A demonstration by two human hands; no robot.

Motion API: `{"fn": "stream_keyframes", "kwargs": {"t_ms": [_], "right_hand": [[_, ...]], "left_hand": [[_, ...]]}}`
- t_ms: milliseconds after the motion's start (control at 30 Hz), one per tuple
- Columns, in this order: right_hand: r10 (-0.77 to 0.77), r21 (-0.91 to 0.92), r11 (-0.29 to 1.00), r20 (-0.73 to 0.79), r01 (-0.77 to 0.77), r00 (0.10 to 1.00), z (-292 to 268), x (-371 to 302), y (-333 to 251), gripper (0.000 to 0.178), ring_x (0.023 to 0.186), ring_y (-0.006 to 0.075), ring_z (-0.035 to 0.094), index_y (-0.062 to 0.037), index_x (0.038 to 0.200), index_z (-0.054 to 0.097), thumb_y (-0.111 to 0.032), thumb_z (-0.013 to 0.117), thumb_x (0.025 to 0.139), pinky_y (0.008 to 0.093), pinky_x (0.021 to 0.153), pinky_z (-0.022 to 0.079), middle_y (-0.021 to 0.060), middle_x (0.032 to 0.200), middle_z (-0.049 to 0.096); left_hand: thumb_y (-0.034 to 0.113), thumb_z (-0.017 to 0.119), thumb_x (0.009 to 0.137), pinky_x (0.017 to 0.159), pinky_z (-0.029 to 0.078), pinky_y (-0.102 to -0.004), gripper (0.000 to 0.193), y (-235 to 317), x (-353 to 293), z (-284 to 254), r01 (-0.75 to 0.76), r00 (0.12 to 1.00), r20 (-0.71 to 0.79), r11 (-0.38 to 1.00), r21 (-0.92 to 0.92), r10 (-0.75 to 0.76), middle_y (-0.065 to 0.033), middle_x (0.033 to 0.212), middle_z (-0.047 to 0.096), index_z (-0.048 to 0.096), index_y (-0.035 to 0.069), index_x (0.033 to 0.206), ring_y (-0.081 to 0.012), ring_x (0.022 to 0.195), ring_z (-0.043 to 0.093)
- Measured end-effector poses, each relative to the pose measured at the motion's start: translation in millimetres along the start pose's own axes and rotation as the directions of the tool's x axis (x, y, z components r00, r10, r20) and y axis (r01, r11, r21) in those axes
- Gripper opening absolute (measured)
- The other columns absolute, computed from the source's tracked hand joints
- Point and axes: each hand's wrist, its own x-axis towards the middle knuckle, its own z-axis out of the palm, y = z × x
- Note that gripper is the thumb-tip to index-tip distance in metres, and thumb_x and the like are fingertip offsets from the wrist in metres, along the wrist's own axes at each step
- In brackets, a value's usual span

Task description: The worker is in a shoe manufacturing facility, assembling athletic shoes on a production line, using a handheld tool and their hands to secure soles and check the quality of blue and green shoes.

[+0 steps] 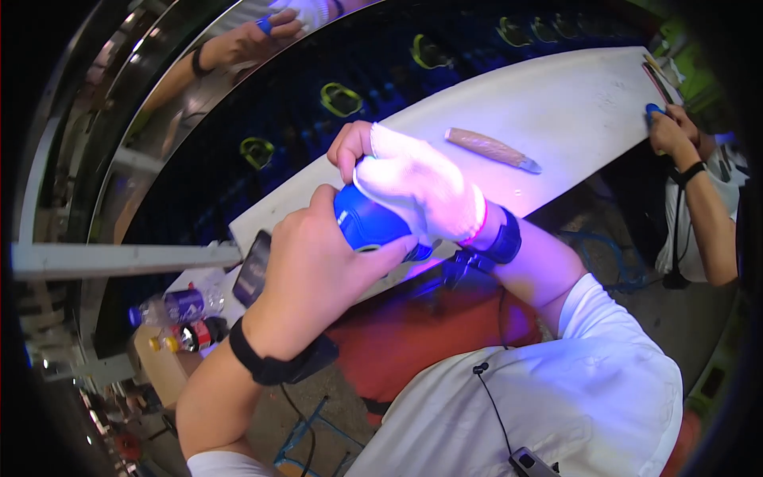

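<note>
Between my two hands is a rounded blue leather-like piece point(369, 216) with a curved seam and a small pale marking; its underside is hidden. My bare left hand point(306, 254) is closed round its near left side, thumb pressed along the lower edge. A white glove with bare fingertips covers my right hand point(421, 181), which grips the piece from the far right side with fingers curled over the top. Bright violet light falls on the glove. Beyond my right hand, a knife-like tool point(493, 149) with a brown wrapped handle and short metal tip lies on the white worktop point(568, 99).
Yellow-green rings point(342, 98) line a dark strip behind the worktop. At left are a phone-like dark slab point(254, 266), plastic bottles point(184, 305) and a white bar point(127, 261). At far right, a co-worker's hands point(674, 131) hold a small blue thing.
</note>
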Motion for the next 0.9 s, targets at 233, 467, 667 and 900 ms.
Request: {"fn": "stream_keyframes", "kwargs": {"t_ms": [233,467,667,900], "right_hand": [[-0.1,0.009,0.995,0.01,0.1,0.995,-10,-57,-28,0.058,0.121,0.0238,0.063,-0.0026,0.146,0.056,-0.047,0.049,0.11,0.037,0.106,0.049,0.0135,0.128,0.066],[-0.185,-0.55,0.801,0.143,0.234,0.972,22,-105,-52,0.07,0.137,0.0466,0.057,0.0041,0.151,0.049,-0.048,0.058,0.104,0.0516,0.115,0.047,0.0289,0.15,0.056],[0.03,-0.865,0.484,0.172,0.137,0.985,31,-129,16,0.1,0.145,0.0479,0.048,0.0052,0.152,0.046,-0.049,0.087,0.079,0.0548,0.119,0.04,0.0296,0.153,0.051],[0.009,-0.801,0.564,0.249,0.201,0.968,31,-106,42,0.097,0.135,0.0451,0.056,0.0039,0.147,0.053,-0.06,0.08,0.08,0.0518,0.115,0.045,0.0264,0.143,0.06]], "left_hand": [[0.049,0.093,0.073,0.057,0.059,-0.0395,0.067,37,-12,16,-0.345,0.938,0.083,0.892,0.293,0.336,-0.0165,0.072,0.071,0.063,-0.003,0.102,-0.0309,0.065,0.075],[0.047,0.095,0.072,0.063,0.059,-0.0365,0.063,-5,-42,1,-0.651,0.74,0.095,0.673,0.351,0.666,-0.0143,0.094,0.074,0.069,0.005,0.111,-0.0236,0.079,0.075],[0.042,0.095,0.077,0.12,0.038,-0.0509,0.085,-32,-147,41,-0.185,0.983,-0.108,0.814,-0.551,0.151,-0.0275,0.165,0.025,0.052,0.01,0.143,-0.0439,0.152,0.035],[0.015,0.089,0.077,0.118,0.04,-0.0459,0.061,-80,-161,89,-0.063,0.924,-0.273,0.597,-0.8,-0.268,-0.0242,0.158,0.046,0.055,0.006,0.126,-0.0324,0.141,0.049]]}}
